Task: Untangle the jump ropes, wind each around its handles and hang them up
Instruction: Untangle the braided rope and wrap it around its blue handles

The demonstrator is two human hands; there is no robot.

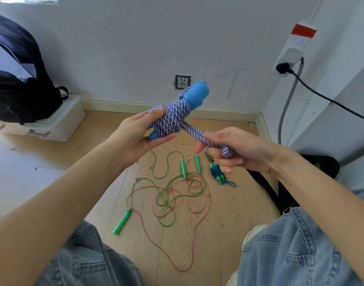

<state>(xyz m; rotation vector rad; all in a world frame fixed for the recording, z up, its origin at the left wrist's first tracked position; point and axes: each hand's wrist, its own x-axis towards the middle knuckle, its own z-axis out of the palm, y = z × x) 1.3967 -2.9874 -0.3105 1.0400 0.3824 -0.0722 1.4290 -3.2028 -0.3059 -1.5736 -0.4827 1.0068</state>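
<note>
— Rope's nearly all on, look: the blue-and-white jump rope [172, 118] is wound thick around its blue handles [195, 93], held up over the middle of the floor.

— Which hand has the bundle?

— The left hand [135, 135]. Thumb on top of the coils, fingers underneath, so it pinches the wound part. The right hand [234, 151] sits at about four o'clock from the bundle, fingers curled round the doubled tail of the rope, with the knotted end [226, 151] poking out by the palm.

— So what would make this last bit go well?

— I'd say keep that tail taut while bringing it round, lay it flat beside the last turn, then tuck the end under a wrap — otherwise the coils may spring loose once the thumb lifts.

— And the others?

— Down on the wooden floor [228, 213], at six o'clock from the hands, the green rope [166, 201] and the pink rope [189, 244] lie looped through each other, green handles [122, 222] scattered about. A small teal rope bundle [216, 172] lies just below the right hand. Nothing hung up yet, as far as I can see — and I can't spot a hook.
</note>
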